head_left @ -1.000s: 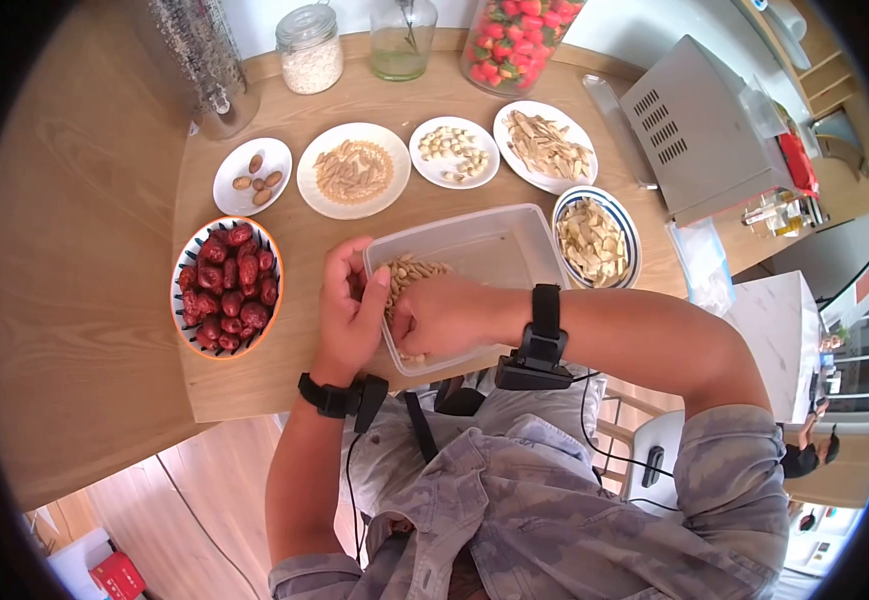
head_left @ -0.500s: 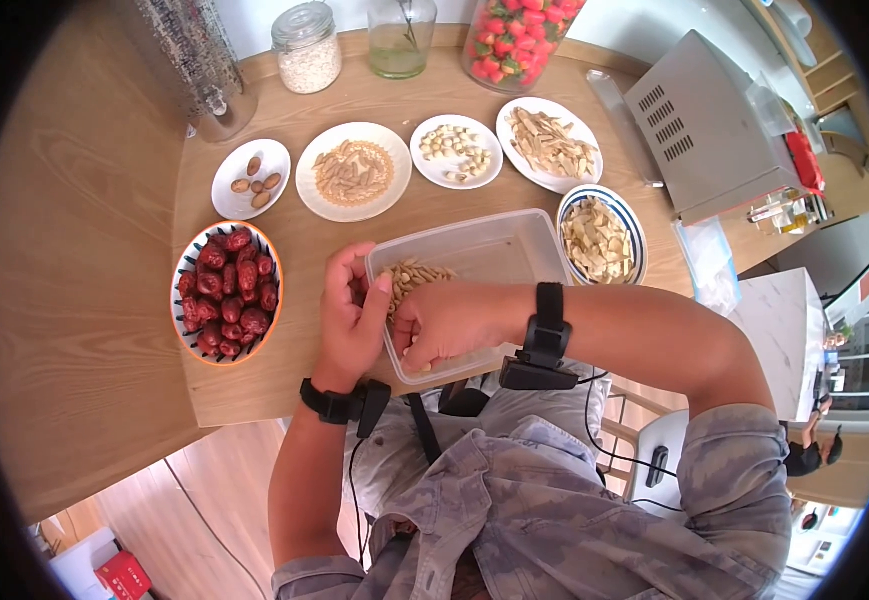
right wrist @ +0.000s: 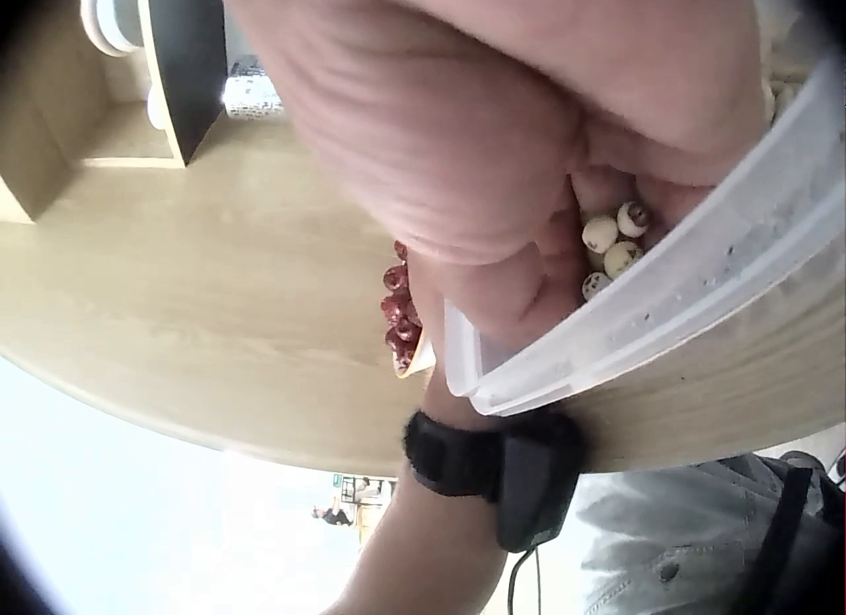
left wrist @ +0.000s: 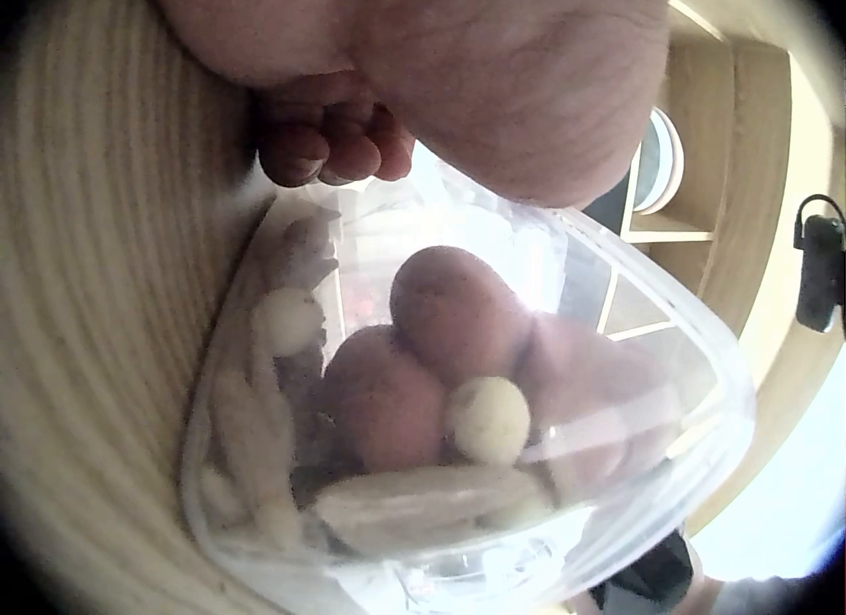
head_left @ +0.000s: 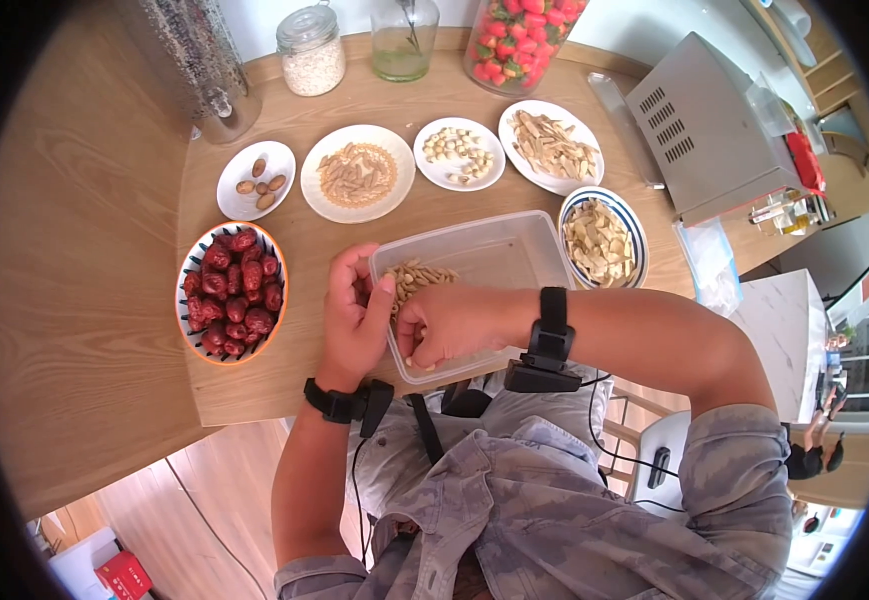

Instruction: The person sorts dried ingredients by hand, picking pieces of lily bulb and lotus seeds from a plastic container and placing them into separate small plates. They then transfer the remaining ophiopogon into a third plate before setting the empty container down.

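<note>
A clear plastic container (head_left: 500, 238) is at the table's near edge, with pale elongated dried pieces (head_left: 417, 273) heaped at its left end. My left hand (head_left: 352, 325) holds that end, thumb over the rim and fingers outside the wall. Inside, my right hand (head_left: 460, 318) has its fingers curled among the contents. The right wrist view shows several round, cream lotus seeds (right wrist: 616, 254) between its fingers. Through the container wall, the left wrist view shows one lotus seed (left wrist: 489, 421) against the fingertips.
Red dates fill an orange-rimmed bowl (head_left: 183, 310) on the left. Behind the container stand plates of brown nuts (head_left: 267, 186), pale pieces (head_left: 355, 178), lotus seeds (head_left: 460, 152) and dried slices (head_left: 555, 150). A blue-rimmed bowl (head_left: 642, 240) of slices stands close to the right. Jars line the back.
My right hand's fingers and thumb have shifted slightly inside the container, staying curled. The left hand keeps its place at the rim. The head view has shifted a little.
</note>
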### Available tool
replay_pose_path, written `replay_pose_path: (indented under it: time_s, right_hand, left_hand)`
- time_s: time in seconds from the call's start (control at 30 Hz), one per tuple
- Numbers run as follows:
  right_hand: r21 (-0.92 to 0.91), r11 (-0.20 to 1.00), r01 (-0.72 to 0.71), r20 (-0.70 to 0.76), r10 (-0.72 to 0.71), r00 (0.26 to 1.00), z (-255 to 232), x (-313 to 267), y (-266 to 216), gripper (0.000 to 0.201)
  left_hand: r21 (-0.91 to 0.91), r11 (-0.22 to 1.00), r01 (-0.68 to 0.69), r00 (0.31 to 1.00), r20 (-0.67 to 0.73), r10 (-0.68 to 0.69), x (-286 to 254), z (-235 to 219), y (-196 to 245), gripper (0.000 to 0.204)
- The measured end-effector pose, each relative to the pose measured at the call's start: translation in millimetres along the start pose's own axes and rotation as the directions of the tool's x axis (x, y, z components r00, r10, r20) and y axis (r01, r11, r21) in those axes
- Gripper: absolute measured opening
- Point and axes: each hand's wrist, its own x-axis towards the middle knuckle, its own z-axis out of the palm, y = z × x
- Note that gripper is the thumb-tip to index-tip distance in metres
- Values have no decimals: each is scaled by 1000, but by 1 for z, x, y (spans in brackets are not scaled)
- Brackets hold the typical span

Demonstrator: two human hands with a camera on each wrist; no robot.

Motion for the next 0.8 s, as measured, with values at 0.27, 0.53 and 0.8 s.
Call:
replay_pose_path:
  time_s: [0.27,0.53,0.8]
  right_hand:
    - [360,933,-8,56,-12,998,-16,-16,-3,23]
    - [659,716,229,-236,-91,967,-105,-51,-10,23]
    - [717,616,326,-550,213,808,-183,-3,45,16]
  left_hand:
    - [3,1000,7,1000,-13,-7,1,1,0,39]
    - [-10,1000,25,999,-23,-25,-2,0,-8,38]
    - [28,995,94,995,11,-94,-3,-4,-10,37]
